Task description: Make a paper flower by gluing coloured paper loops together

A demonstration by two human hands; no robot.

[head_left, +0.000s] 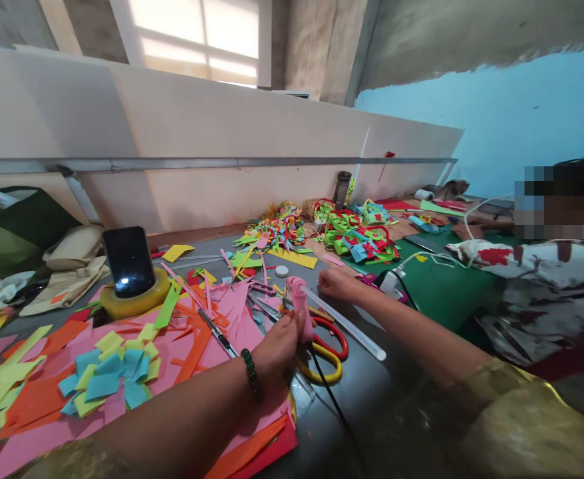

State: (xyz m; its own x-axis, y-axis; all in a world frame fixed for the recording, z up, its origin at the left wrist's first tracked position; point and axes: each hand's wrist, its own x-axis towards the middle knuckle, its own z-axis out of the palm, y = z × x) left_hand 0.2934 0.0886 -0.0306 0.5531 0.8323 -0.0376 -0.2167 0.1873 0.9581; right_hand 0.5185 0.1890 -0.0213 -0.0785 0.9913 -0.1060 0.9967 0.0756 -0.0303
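Observation:
My left hand [282, 339], with a dark bead bracelet on the wrist, is closed around the handle of a pink glue gun [299, 299]. A black cord [328, 386] runs down from the handle. A long translucent glue stick [354, 327] slants away to the right from the back of the gun; whether it is inserted cannot be made out. My right hand [336, 284] is a closed fist low over the table beyond the stick, and its fingertips are hidden. Scissors with red and yellow handles [340, 338] lie beneath the gun.
Pink paper [167, 362] and a cutter knife [218, 332] lie left. A phone [128, 263] leans on a tape roll [147, 299]. Colourful paper baskets [359, 233] stand at the back. A power strip [392, 285] and another person's sleeve [506, 256] are right.

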